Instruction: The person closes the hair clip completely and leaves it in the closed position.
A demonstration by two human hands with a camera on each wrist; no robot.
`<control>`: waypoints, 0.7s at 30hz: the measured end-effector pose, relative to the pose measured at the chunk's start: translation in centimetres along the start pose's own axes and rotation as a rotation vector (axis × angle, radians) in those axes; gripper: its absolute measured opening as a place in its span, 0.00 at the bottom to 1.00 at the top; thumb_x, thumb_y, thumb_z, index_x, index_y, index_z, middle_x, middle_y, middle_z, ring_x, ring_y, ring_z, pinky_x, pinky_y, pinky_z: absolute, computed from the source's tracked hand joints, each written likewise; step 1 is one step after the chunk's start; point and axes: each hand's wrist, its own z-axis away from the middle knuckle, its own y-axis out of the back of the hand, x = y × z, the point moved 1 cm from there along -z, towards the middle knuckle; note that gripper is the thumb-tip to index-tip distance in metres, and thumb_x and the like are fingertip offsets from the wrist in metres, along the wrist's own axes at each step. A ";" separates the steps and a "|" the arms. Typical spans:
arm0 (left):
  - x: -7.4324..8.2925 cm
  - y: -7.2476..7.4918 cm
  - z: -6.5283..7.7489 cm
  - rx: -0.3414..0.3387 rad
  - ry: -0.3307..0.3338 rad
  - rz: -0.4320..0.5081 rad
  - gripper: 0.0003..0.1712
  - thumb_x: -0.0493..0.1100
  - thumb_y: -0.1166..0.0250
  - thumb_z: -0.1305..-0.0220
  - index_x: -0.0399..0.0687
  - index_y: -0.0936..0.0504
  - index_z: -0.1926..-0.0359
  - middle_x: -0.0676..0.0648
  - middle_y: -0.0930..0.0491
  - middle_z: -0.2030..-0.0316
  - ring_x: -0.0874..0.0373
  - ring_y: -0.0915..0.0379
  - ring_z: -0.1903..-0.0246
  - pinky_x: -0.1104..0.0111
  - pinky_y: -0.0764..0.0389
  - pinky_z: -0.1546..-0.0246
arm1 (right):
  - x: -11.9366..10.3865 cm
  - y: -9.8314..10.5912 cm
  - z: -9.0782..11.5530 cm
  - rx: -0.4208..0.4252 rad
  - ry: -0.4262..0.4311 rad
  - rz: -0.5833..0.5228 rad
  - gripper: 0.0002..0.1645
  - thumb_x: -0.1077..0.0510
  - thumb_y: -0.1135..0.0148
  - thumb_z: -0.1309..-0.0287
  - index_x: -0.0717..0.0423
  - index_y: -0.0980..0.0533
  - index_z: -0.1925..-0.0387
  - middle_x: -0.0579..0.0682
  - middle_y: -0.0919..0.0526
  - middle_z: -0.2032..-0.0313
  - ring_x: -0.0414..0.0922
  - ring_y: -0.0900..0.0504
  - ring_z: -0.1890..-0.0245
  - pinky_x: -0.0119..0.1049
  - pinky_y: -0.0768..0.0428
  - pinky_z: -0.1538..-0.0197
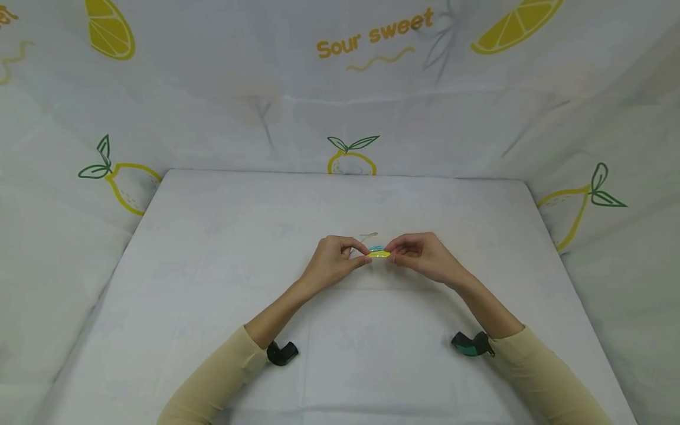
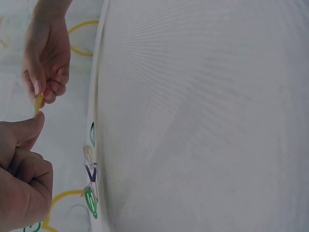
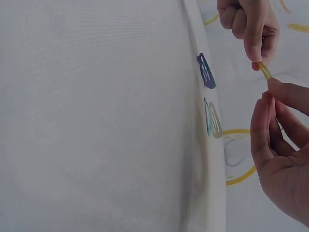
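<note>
A yellow snap hair clip is held up between both hands, one end in each. My left hand pinches its left end between thumb and forefinger, the other fingers curled in. From the opposite side my right hand pinches the right end with thumb and fingertips. The right wrist view shows the yellow clip as a thin strip, raised off the table. Behind it on the table lie a light blue hair clip and a beige hair clip, partly overlapped by the hands in the head view.
Past the hands, a purple hair clip and a green hair clip also lie on the white table. A lemon-print cloth hangs behind and at both sides. Dark wrist devices sit by the sleeves.
</note>
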 end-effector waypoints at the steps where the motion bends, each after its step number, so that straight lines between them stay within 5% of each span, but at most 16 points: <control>1: 0.0 0.0 0.0 -0.004 0.002 0.001 0.08 0.42 0.20 0.36 0.43 0.06 0.58 0.57 0.44 0.87 0.65 0.51 0.82 0.74 0.48 0.79 | 0.0 0.0 0.0 -0.003 0.001 -0.002 0.11 0.66 0.31 0.31 0.64 0.13 0.50 0.61 0.10 0.58 0.43 0.14 0.60 0.26 0.14 0.53; 21: -0.5 -0.5 -0.4 -0.082 0.045 -0.029 0.05 0.38 0.24 0.33 0.42 0.06 0.58 0.56 0.41 0.87 0.65 0.50 0.84 0.75 0.47 0.81 | 1.2 0.3 -0.6 -0.042 0.018 0.035 0.11 0.71 0.32 0.34 0.64 0.12 0.52 0.61 0.08 0.59 0.49 0.12 0.61 0.26 0.14 0.56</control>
